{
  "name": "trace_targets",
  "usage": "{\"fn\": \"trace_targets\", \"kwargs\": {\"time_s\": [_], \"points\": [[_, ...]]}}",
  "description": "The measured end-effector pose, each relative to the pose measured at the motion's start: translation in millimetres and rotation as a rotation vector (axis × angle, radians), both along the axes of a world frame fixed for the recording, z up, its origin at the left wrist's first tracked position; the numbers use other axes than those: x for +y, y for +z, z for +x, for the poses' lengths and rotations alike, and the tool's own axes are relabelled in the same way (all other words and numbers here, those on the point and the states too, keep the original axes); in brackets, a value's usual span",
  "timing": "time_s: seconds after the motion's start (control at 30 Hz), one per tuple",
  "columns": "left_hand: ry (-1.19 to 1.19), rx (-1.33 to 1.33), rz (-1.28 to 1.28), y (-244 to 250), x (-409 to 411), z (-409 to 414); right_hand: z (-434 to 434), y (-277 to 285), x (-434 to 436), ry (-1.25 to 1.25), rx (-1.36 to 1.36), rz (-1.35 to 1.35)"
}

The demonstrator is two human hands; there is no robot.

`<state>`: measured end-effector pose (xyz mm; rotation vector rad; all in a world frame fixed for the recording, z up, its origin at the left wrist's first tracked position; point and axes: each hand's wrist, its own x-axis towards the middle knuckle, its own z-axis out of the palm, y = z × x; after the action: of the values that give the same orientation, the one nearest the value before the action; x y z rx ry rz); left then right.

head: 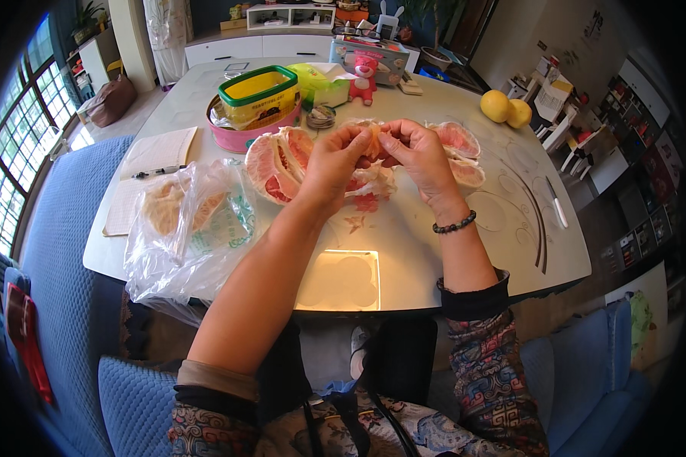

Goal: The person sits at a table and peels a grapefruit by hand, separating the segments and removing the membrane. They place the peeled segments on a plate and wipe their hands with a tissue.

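Note:
Between the fingertips of both hands is a piece of pomelo flesh (375, 143), pinched by my left hand (340, 157) and my right hand (416, 153). Below them on the table lie torn membrane and red pulp (371, 185), with small scraps (354, 223) nearer the edge. A large opened pomelo part (271, 165) with pink flesh sits left of my left hand, partly hidden by it. Two pomelo pieces (458, 140) (467, 172) in white pith rest right of my right hand. A clear plastic bag (188, 251) at the left holds peel or fruit.
An open notebook (154, 154) with a pen (159, 172) lies at the left. Behind stand a pink tin (228, 136), a yellow basket with green rim (257, 94), tissues (323, 85) and a pink bear figure (363, 83). Two yellow fruits (495, 106) and a white-handled knife (559, 210) are at the right.

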<state>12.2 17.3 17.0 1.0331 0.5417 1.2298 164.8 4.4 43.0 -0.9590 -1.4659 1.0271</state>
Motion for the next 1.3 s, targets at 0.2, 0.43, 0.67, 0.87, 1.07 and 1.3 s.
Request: {"fn": "trace_targets", "kwargs": {"time_s": [0.2, 0.43, 0.67, 0.87, 1.07, 1.3], "points": [[0.049, 0.061, 0.104, 2.7, -3.9, 4.7, -2.8, -2.4, 0.0, -0.023, -0.014, 0.059], [0.018, 0.045, 0.087, -5.4, 4.8, 1.8, -9.1, -3.2, -1.7, -0.057, -0.028, 0.099], [-0.012, -0.071, -0.042, -5.2, 3.6, 0.3, -9.5, -3.1, -0.7, -0.046, 0.049, 0.069], [0.036, -0.128, -0.115, 0.9, -0.5, 4.9, -12.5, -11.2, 3.2, -0.085, -0.088, 0.202], [0.032, -0.014, -0.037, -6.8, 5.3, -1.1, -8.8, -7.0, 3.7, -0.032, -0.074, 0.185], [0.024, -0.038, -0.13, -3.7, 4.2, -3.3, 9.4, 8.6, -2.2, -0.025, -0.076, -0.02]]}}
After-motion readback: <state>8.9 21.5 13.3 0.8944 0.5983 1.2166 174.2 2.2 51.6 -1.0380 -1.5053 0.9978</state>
